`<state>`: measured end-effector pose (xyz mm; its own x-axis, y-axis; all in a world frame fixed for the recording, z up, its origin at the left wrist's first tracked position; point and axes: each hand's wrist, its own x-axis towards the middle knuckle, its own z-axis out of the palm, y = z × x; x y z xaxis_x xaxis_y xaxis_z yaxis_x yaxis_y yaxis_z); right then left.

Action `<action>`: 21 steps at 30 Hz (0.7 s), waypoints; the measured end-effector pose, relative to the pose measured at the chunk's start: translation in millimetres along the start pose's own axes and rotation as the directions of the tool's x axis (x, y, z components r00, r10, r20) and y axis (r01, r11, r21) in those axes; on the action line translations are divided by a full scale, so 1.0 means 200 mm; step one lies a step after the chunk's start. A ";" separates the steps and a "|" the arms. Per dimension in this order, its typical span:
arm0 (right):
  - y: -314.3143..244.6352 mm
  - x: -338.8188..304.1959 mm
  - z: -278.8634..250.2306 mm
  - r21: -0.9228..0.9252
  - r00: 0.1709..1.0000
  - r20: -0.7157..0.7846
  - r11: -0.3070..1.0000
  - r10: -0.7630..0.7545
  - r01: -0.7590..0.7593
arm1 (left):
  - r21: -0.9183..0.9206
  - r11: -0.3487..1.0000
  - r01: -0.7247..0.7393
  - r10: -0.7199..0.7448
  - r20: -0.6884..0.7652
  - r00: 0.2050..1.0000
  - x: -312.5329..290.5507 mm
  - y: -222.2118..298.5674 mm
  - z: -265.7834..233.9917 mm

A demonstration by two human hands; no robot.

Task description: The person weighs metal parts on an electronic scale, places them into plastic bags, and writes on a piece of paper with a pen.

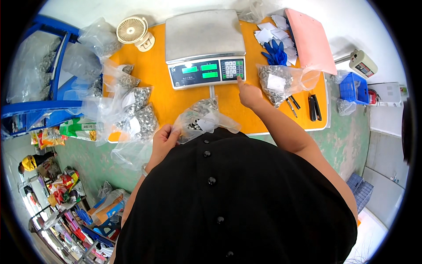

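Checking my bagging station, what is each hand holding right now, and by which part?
The left hand pinches the clear bag of metal rings by its open edge. The right hand holds nothing; its fingertip presses the scale keypad.

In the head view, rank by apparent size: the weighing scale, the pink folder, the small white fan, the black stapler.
1. Weighing scale
2. Pink folder, though fisheye bending near the rim makes this uncertain
3. Small white fan
4. Black stapler

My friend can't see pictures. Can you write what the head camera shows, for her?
A person's right hand presses a key on a grey weighing scale standing on an orange table, while the left hand holds a clear bag of small metal rings. More such bags lie around.
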<state>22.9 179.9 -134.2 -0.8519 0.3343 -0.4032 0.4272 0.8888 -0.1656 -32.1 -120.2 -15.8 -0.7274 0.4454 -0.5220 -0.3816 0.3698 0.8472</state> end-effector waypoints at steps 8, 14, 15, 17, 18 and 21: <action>0.00 -0.01 -0.02 -0.001 1.000 -0.002 1.000 -0.007 0.007 | -0.011 1.000 0.004 -0.004 0.015 1.000 0.01 -0.01 -0.01; 0.01 0.00 0.01 -0.015 0.999 -0.009 0.999 -0.038 0.038 | 0.002 1.000 -0.016 0.016 0.017 1.000 0.01 -0.02 -0.02; 0.01 -0.01 0.02 -0.025 0.999 -0.004 0.999 -0.046 0.045 | 0.005 1.000 -0.013 0.013 0.017 1.000 0.01 -0.01 -0.02; 0.00 -0.01 0.02 -0.035 0.998 -0.002 0.998 -0.056 0.056 | 0.010 1.000 -0.006 0.006 0.013 1.000 0.01 -0.01 -0.01; 0.00 -0.01 0.02 -0.035 0.998 -0.004 0.998 -0.057 0.057 | 0.008 1.000 -0.010 0.010 0.013 1.000 0.01 -0.01 -0.01; -0.01 -0.01 0.02 -0.031 0.998 -0.010 0.998 -0.055 0.055 | 0.006 1.000 -0.022 0.022 0.015 1.000 0.01 -0.02 -0.02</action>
<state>25.0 177.0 -138.0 -0.8773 0.2878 -0.3840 0.3702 0.9151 -0.1598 -34.2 -124.2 -19.6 -0.7272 0.4654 -0.5046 -0.3620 0.3645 0.8580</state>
